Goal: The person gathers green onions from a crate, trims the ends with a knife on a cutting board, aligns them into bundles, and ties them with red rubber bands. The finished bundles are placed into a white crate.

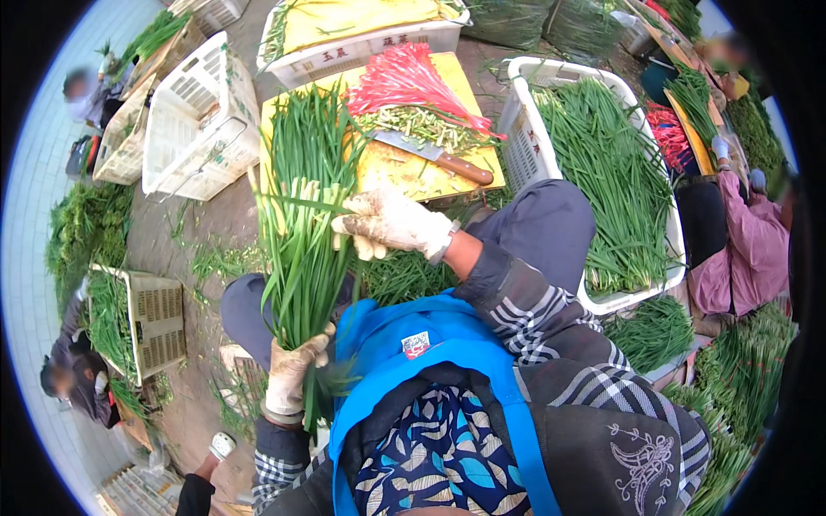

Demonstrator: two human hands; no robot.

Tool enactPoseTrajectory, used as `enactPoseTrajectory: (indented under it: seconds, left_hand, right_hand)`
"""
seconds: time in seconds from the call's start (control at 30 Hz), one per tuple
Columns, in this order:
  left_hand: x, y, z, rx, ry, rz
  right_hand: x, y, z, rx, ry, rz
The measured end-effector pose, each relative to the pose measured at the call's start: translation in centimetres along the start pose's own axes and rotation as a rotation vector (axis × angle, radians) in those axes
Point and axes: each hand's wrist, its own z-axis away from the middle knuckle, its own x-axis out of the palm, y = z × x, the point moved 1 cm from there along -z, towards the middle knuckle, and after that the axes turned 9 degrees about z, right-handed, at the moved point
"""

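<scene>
My gloved left hand (298, 367) grips a bunch of garlic chives (303, 271) by its leafy lower end. The bunch stands up from that hand, with its pale cut ends toward the board. Beyond them, more chives (306, 138) lie on a yellow cutting board (387, 184). My gloved right hand (400, 222) is beside the pale ends and pinches one long leaf (303, 204) that crosses the bunch. A cleaver (435, 155) with a wooden handle rests on the board beside chopped stem ends (419, 126). Red ties (406, 80) are heaped at the board's back.
To the right stands a white crate (526, 145) full of chives (600, 187). A white crate (193, 122) is at the left, another (361, 58) behind the board. Loose greens (406, 277) lie between my knees. Other people sit at both sides, one in a pink garment (742, 245).
</scene>
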Motion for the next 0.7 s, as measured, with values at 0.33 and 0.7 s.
enactPoseTrajectory:
  seconds: [0.33,0.7]
  left_hand:
    - [-3.6,-0.4,-0.6,0.317,-0.038,0.053]
    - [-5.5,1.6,-0.9,0.557,0.174,-0.241]
  right_hand:
    - [0.5,-2.7,4.1,-0.285,-0.225,-0.553]
    - [-3.0,-6.2,7.0,-0.107,-0.442,0.06]
